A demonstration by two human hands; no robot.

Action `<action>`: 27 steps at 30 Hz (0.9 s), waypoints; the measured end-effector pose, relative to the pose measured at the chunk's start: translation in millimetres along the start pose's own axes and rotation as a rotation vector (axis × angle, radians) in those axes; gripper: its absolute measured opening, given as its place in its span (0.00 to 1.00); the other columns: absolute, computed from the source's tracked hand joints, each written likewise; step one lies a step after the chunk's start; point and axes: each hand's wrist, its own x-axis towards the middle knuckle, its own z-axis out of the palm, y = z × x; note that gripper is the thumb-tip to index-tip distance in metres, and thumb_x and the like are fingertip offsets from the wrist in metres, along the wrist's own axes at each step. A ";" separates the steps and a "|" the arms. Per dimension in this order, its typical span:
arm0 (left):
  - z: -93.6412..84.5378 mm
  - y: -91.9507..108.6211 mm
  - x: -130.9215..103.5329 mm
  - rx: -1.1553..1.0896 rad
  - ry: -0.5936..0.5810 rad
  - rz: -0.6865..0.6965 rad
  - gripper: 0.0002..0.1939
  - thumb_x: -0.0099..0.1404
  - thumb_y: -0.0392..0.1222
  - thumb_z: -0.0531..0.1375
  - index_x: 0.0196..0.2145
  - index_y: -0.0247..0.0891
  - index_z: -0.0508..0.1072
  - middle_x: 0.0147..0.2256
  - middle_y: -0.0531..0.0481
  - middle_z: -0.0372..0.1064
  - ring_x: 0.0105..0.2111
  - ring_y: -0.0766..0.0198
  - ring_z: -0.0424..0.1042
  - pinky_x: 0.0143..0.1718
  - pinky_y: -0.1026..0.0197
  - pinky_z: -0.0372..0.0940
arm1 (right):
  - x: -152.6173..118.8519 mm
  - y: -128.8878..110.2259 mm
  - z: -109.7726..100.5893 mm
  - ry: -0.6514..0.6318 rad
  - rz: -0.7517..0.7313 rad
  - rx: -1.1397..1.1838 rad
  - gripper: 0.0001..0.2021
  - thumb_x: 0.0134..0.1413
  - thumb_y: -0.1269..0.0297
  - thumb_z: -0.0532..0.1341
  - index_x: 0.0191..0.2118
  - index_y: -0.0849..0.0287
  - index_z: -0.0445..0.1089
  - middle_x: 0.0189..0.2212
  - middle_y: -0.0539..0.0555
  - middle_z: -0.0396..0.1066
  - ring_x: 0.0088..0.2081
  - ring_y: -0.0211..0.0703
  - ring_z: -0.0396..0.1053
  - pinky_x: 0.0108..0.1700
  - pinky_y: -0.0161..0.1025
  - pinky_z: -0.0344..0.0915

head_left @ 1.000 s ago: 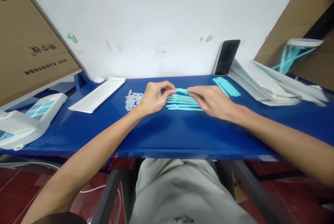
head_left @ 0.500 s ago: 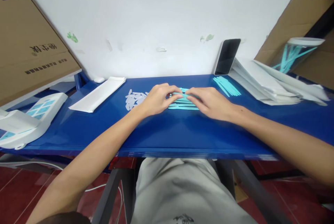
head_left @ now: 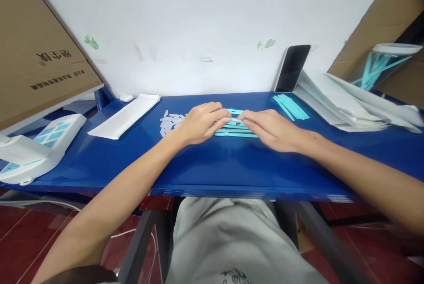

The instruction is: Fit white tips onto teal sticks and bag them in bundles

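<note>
My left hand [head_left: 206, 120] and my right hand [head_left: 270, 128] face each other above the table, both closed in a pinch. Between their fingertips runs a slim light-teal stick [head_left: 235, 120], largely covered by the fingers. Whether a small pale piece is also pinched there, I cannot tell. Right under the hands, several flat teal sticks [head_left: 236, 134] lie side by side, roughly crosswise to me. Beside my left wrist is a loose pile of small whitish translucent pieces [head_left: 170, 121], partly hidden by the hand. Beyond my right hand lies a second bunch of teal sticks [head_left: 291, 107].
On the blue table [head_left: 212, 169], a white flat packet [head_left: 126, 116] and a white device with blue keys [head_left: 53, 138] are at left. A phone [head_left: 293, 68] leans on the wall. White envelopes [head_left: 344, 103] and a clear tub of teal sticks [head_left: 380, 67] stand right. A cardboard box [head_left: 49, 45] rises at left.
My fingertips have shifted slightly along the stick, and less of it shows between them. Both hands stay over the same sticks. The view has moved a little.
</note>
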 end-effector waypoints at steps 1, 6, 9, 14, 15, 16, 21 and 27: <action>-0.4 0.5 0.1 -0.003 -0.001 0.000 0.25 0.81 0.50 0.42 0.45 0.36 0.75 0.37 0.42 0.72 0.37 0.57 0.71 0.39 0.57 0.64 | -0.1 -0.1 0.3 -0.004 -0.001 0.000 0.18 0.74 0.59 0.44 0.45 0.56 0.70 0.34 0.55 0.75 0.32 0.46 0.72 0.37 0.41 0.59; -1.7 5.2 1.1 0.004 0.002 0.017 0.22 0.80 0.48 0.43 0.46 0.37 0.75 0.36 0.43 0.73 0.37 0.58 0.72 0.39 0.57 0.64 | -0.4 -0.4 1.9 0.005 -0.004 0.006 0.18 0.74 0.59 0.45 0.43 0.56 0.71 0.32 0.55 0.75 0.32 0.47 0.71 0.36 0.41 0.59; -1.0 8.9 2.5 0.022 0.016 0.045 0.21 0.80 0.47 0.44 0.46 0.37 0.75 0.36 0.43 0.73 0.36 0.58 0.72 0.39 0.57 0.63 | -0.4 -0.3 2.2 0.015 -0.010 0.009 0.18 0.73 0.59 0.45 0.41 0.56 0.70 0.29 0.54 0.73 0.29 0.46 0.69 0.35 0.41 0.59; 1.5 10.4 2.6 0.041 0.011 0.051 0.19 0.79 0.48 0.47 0.46 0.37 0.74 0.37 0.43 0.75 0.37 0.58 0.73 0.40 0.56 0.64 | -0.3 -0.2 3.3 0.015 -0.017 0.001 0.18 0.73 0.59 0.45 0.43 0.57 0.71 0.28 0.53 0.72 0.28 0.45 0.68 0.34 0.40 0.60; 1.8 9.9 2.3 0.039 0.006 0.047 0.19 0.79 0.48 0.47 0.45 0.37 0.74 0.37 0.43 0.75 0.37 0.58 0.73 0.40 0.56 0.64 | -0.4 0.0 3.8 0.020 -0.016 0.002 0.18 0.73 0.59 0.45 0.44 0.57 0.71 0.29 0.54 0.73 0.28 0.45 0.69 0.35 0.40 0.60; 1.9 9.3 2.0 0.034 0.000 0.042 0.18 0.80 0.48 0.47 0.45 0.37 0.74 0.37 0.43 0.75 0.37 0.58 0.73 0.40 0.56 0.64 | -0.6 0.2 4.4 0.032 -0.018 0.002 0.17 0.73 0.60 0.46 0.46 0.57 0.71 0.31 0.54 0.74 0.30 0.46 0.71 0.36 0.40 0.62; 1.1 4.5 0.1 0.011 -0.031 0.001 0.19 0.80 0.48 0.45 0.43 0.37 0.72 0.37 0.43 0.74 0.36 0.58 0.72 0.40 0.57 0.63 | -2.0 2.6 7.3 0.146 -0.087 0.006 0.17 0.71 0.61 0.51 0.58 0.57 0.70 0.48 0.59 0.77 0.42 0.49 0.75 0.45 0.42 0.67; 2.8 1.0 -1.7 -0.004 -0.065 -0.083 0.19 0.80 0.49 0.44 0.39 0.38 0.69 0.34 0.45 0.72 0.33 0.57 0.70 0.37 0.56 0.61 | -1.2 3.1 9.2 0.194 -0.093 0.012 0.18 0.70 0.62 0.52 0.56 0.53 0.75 0.39 0.56 0.79 0.37 0.46 0.74 0.41 0.41 0.68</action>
